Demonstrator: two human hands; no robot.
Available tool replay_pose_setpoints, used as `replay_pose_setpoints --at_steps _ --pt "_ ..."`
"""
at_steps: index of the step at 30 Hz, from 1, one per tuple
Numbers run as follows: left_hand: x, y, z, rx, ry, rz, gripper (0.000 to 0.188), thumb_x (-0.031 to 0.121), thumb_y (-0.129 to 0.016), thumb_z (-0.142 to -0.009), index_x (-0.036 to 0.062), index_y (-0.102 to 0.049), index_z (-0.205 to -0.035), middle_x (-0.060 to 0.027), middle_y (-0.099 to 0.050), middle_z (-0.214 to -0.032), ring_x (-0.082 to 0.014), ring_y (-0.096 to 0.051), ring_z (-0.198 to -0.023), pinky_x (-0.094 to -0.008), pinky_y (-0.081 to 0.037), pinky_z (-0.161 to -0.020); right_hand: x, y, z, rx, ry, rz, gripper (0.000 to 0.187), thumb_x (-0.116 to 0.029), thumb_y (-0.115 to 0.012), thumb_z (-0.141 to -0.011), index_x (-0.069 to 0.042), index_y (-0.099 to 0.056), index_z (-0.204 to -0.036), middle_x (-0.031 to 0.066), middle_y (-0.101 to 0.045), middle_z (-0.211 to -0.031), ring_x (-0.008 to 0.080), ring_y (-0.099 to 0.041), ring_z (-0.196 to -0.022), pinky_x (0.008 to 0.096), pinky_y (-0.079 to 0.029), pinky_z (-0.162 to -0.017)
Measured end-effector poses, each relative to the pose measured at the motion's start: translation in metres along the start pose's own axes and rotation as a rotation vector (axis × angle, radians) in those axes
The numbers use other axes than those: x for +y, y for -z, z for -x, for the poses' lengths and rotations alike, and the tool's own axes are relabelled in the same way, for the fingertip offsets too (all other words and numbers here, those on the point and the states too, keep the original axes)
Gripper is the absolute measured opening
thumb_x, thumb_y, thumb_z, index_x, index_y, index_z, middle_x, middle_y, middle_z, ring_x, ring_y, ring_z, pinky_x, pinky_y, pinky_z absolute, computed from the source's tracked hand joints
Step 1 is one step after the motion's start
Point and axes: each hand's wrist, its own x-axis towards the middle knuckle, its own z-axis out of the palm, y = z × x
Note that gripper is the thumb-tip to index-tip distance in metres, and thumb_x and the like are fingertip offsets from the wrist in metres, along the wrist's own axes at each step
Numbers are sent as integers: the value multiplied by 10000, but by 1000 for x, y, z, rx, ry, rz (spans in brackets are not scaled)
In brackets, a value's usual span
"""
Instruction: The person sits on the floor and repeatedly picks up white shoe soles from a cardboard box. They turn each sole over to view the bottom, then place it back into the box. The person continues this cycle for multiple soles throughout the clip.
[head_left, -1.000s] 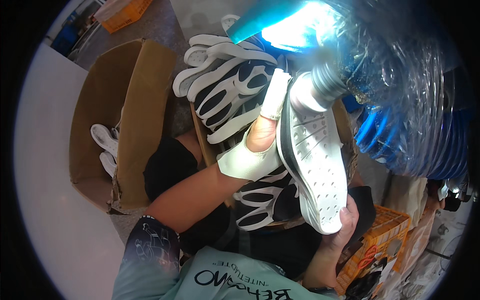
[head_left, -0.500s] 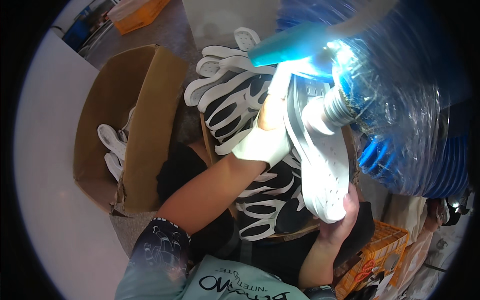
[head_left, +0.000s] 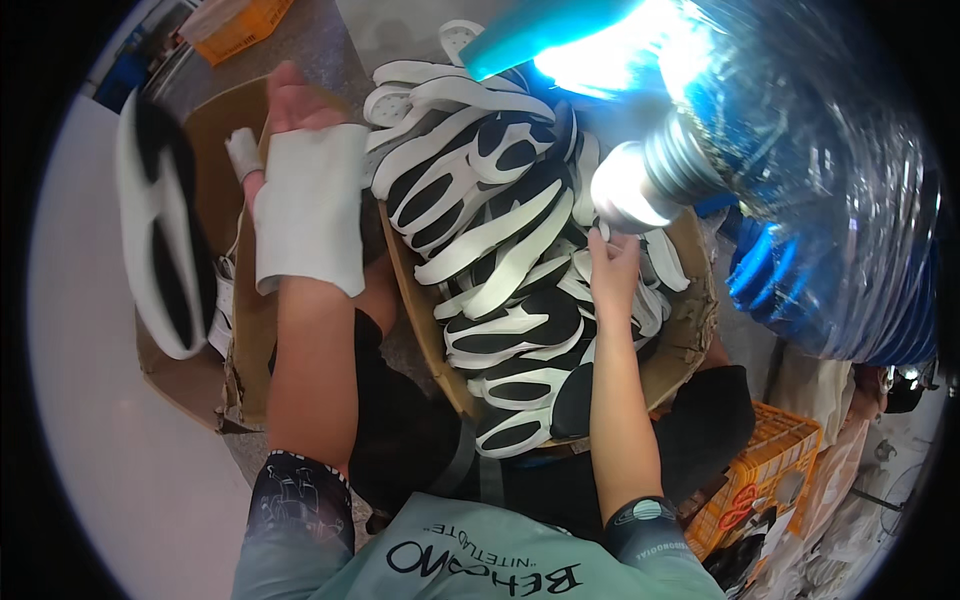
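A black-and-white shoe sole [head_left: 165,240] is in the air at the left, slightly blurred and apart from my left hand. My left hand [head_left: 305,150], wrapped in a white band with a white cover on the thumb, is held over the left cardboard box [head_left: 290,190]. Its thumb stands away from the fingers, and it holds nothing. My right hand [head_left: 615,270] is in the pile, its fingertips closed at the end of a white sole [head_left: 585,185]. Many black-and-white soles [head_left: 515,330] are heaped in the cardboard box [head_left: 690,340] before me.
Above my right hand hangs a rounded white head [head_left: 630,190] on a ribbed neck, beside a bright lamp with a teal shade [head_left: 540,35]. A plastic-wrapped blue hose [head_left: 800,290] fills the right. An orange crate [head_left: 750,470] stands lower right, another orange crate [head_left: 235,25] far left.
The sole held in both hands under the lamp has left them; a sole is now in the air at left. My left hand swung left; my right moved up into the pile.
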Motion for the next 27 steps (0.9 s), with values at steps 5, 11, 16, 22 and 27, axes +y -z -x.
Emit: replay_pose_setpoints --at_steps 5,11,16,22,27 --pt "-49 39 20 456 154 -115 676 465 -278 -999 -66 -529 -1334 -237 -630 -1247 -304 -631 -967 -433 -506 -860 33 -24 -58 -49 371 381 638 -296 -752 -844 51 -521 -1327 252 -569 -1296 394 -539 -1204 457 -397 -1038" --pt "-107 81 57 648 610 -366 573 418 -553 -973 -57 -531 -1293 -239 -636 -1199 -347 -648 -1050 -472 -528 -904 5 59 -42 25 -297 -356 452 -207 -623 -880 20 -596 -1270 181 -669 -1128 308 -678 -977 404 -588 -719" --pt "-141 94 75 683 611 -406 571 486 -636 -926 35 -596 -1274 -148 -634 -1230 -258 -601 -1124 -428 -477 -983 -38 142 105 -225 -412 -803 594 -114 -562 -848 58 -421 -1400 187 -590 -1251 287 -661 -1039 406 -608 -719" --pt "-140 40 66 712 760 221 662 575 -649 -888 37 -619 -1273 -211 -635 -1281 -353 -638 -1129 -556 -497 -998 -75 156 165 -295 -399 -832 673 -157 -608 -828 122 -401 -1405 189 -541 -1352 252 -547 -1246 370 -418 -1080" --pt "-152 0 59 513 661 -223 698 576 -511 -970 40 -486 -1416 -196 -565 -1379 -344 -593 -1210 -523 -460 -1065 -94 170 159 -200 -171 -650 645 -259 -616 -856 168 -485 -1321 227 -619 -1240 257 -627 -1114 359 -470 -1000"
